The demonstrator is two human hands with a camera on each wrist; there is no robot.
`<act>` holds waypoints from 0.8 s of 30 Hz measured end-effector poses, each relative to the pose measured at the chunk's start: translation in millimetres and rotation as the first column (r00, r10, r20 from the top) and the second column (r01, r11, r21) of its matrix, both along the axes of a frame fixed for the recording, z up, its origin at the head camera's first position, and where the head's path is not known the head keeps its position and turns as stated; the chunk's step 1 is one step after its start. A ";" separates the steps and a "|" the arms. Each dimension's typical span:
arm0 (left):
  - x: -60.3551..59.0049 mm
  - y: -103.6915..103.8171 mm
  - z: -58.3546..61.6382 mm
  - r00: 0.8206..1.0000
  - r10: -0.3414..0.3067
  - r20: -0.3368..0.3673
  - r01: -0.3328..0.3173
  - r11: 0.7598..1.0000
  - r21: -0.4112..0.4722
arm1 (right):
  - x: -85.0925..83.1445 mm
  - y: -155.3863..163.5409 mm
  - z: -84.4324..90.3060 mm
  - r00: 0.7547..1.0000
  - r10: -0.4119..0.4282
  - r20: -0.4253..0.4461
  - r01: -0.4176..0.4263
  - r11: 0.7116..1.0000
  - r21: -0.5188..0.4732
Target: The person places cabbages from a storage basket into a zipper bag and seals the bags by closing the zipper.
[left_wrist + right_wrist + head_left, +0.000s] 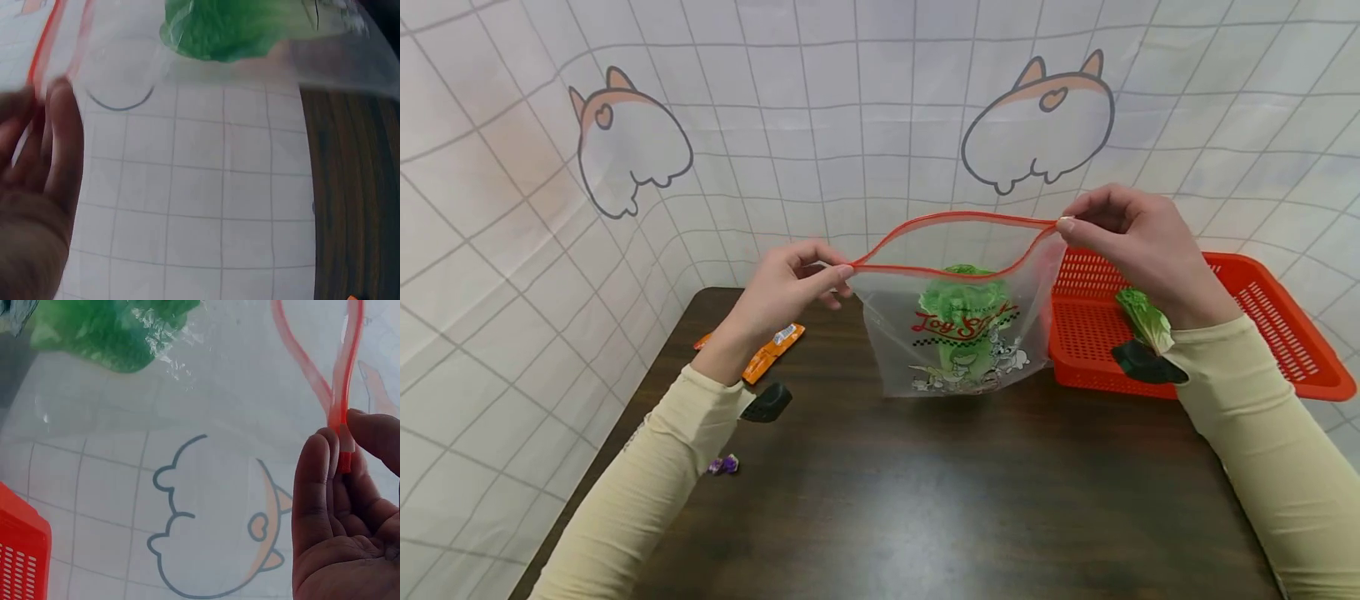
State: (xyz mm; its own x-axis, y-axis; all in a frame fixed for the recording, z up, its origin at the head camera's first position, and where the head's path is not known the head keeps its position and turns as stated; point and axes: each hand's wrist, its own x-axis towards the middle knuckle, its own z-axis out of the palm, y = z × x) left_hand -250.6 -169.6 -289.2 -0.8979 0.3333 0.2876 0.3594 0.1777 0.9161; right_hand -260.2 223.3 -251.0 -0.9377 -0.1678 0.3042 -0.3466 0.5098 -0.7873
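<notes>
Above a dark table [925, 500], left hand [790, 287] and right hand [1131, 237] pinch opposite ends of a lettuce-filled bag [958, 317]; sealing well likely means keeping its strip taut.

My head cam looks fwd and down over the tabletop [925, 500] toward the gridded backdrop [820, 125]. Both wrist cams sit v. close, angled up past the fingers [315, 481] at the zip bag [955, 333]. All three views share the bag w/ the green leaf [231, 31] and the backdrop.
</notes>
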 end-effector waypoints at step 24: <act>-0.4 6.7 -7.2 0.935 0.215 -0.282 -0.203 0.976 0.074 | -0.3 -4.8 1.0 0.994 0.011 -0.110 0.000 0.995 0.101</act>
State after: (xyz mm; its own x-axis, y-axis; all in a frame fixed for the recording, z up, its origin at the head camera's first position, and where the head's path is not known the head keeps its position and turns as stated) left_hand -251.0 -162.9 -296.4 -0.8232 0.1285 0.5530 0.5668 0.2396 0.7882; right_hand -260.5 218.5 -250.0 -0.8983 -0.2080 0.3871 -0.4316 0.5826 -0.6887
